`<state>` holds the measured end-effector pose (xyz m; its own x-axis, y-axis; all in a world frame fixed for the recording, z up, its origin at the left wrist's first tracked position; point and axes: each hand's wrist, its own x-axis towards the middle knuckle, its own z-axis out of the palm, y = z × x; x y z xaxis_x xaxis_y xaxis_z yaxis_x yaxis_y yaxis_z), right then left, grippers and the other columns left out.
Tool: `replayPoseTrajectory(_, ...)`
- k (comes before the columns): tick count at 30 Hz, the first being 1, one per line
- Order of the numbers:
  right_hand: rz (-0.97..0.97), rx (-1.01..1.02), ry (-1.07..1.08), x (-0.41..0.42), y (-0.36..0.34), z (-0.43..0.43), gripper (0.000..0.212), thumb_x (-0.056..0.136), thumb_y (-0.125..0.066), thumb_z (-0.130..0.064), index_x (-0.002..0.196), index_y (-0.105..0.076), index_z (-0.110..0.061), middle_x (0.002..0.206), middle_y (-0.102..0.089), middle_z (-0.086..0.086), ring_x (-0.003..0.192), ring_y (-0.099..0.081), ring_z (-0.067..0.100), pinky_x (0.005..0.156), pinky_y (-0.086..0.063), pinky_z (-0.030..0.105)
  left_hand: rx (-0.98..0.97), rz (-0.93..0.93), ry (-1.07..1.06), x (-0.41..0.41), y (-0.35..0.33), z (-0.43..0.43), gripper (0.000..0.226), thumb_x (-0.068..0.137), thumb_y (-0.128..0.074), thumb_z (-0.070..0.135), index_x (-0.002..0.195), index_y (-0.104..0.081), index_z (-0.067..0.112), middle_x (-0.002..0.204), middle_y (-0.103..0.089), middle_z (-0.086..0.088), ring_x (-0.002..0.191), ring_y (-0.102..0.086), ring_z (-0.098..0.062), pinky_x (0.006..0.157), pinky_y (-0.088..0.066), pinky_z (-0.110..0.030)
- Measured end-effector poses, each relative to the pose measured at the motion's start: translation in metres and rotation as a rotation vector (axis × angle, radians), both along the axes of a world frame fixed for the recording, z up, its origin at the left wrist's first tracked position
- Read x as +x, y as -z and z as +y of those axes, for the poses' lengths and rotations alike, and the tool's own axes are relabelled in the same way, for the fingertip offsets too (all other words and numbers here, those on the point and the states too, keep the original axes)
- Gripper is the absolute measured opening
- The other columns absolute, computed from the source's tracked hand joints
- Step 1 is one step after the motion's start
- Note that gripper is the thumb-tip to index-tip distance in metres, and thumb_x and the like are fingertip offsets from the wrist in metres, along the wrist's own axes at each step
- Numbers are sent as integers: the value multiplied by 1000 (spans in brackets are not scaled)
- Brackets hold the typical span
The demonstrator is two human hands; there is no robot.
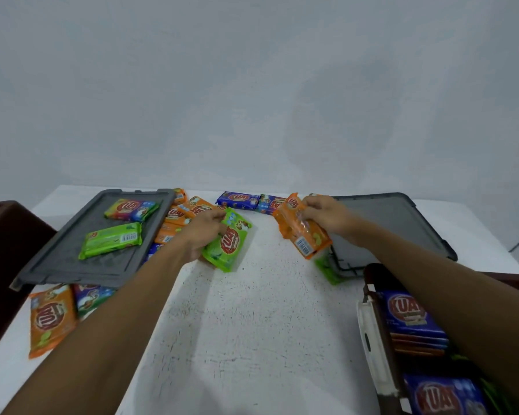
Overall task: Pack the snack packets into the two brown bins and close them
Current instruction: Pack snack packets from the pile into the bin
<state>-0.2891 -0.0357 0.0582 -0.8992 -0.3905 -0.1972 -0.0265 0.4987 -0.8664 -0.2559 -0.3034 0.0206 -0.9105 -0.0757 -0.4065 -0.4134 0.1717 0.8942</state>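
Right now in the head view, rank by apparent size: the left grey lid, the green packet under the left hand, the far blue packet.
1. Left grey lid, largest by far.
2. Green packet.
3. Blue packet; it lies farther away, so its real size may match the green one.

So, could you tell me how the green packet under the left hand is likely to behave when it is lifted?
The green packet looks like glossy film, so it may be a bit slippery. It lies flat and boxy, so probably fairly stiff rather than floppy. The left hand covers one edge alone, suggesting it is likely light.
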Motion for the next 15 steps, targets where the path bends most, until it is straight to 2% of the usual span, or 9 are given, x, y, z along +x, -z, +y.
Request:
replayPoseTrajectory(3, -209, -340, 116, 16, -15, 7, 20, 97, -40, -18, 100, -58, -10, 88, -72, 9, 72, -71, 21, 65, -55, 32, 4, -1, 10, 9, -12, 11, 50, 96, -46, 4, 143, -42, 20, 118, -63, -7, 93, -70, -28, 77, -60, -47)
replayPoseTrajectory(5, -309, -564, 145, 27, -28, 20, 24, 99, -35, -19, 108, -57, -10, 98, -71, 14, 83, -72, 25, 78, -56, 41, 3, 30, 2, 18, -26, 26, 41, 97, -46, 11, 138, -47, 22, 108, -66, -7, 87, -70, -24, 75, -60, -44)
replayPoseTrajectory(7, -355, -703, 123, 39, -39, 39, 30, 99, -33, -20, 114, -55, -5, 106, -68, 22, 95, -68, 33, 87, -54, 47, -37, 82, 18, 27, -40, 45, 31, 95, -56, 24, 126, -55, 21, 108, -67, -10, 84, -69, -21, 71, -59, -36)
replayPoseTrajectory(8, -359, -737, 123, 46, -44, 52, 33, 98, -32, -21, 115, -54, -3, 107, -67, 24, 98, -67, 36, 87, -55, 47, -76, 114, 55, 30, -46, 55, 36, 90, -64, 34, 123, -55, 23, 114, -65, -10, 90, -68, -21, 73, -57, -35)
replayPoseTrajectory(9, -354, -753, 136, 53, -48, 66, 35, 98, -32, -21, 116, -55, -2, 107, -67, 24, 100, -66, 38, 87, -55, 46, -109, 145, 108, 34, -53, 66, 51, 80, -73, 44, 122, -53, 24, 120, -63, -8, 97, -66, -22, 75, -56, -35)
replayPoseTrajectory(11, -311, -724, 184, 66, -54, 95, 38, 98, -33, -22, 123, -55, -3, 111, -68, 22, 104, -66, 38, 91, -52, 47, -143, 192, 193, 42, -65, 89, 76, 62, -86, 49, 122, -45, 25, 123, -60, -2, 101, -65, -23, 76, -54, -36)
replayPoseTrajectory(13, -246, -656, 220, 82, -58, 126, 36, 98, -36, -24, 123, -56, -8, 111, -69, 19, 98, -68, 33, 87, -52, 44, -194, 257, 263, 55, -76, 119, 72, 63, -88, 41, 117, -44, 23, 116, -63, -1, 92, -66, -19, 70, -54, -34)
replayPoseTrajectory(15, -168, -541, 218, 99, -59, 155, 34, 98, -41, -31, 119, -57, -11, 106, -70, 16, 87, -66, 26, 74, -53, 37, -307, 345, 341, 69, -87, 150, 57, 69, -86, 36, 109, -47, 23, 109, -65, 1, 82, -65, -15, 64, -53, -30)
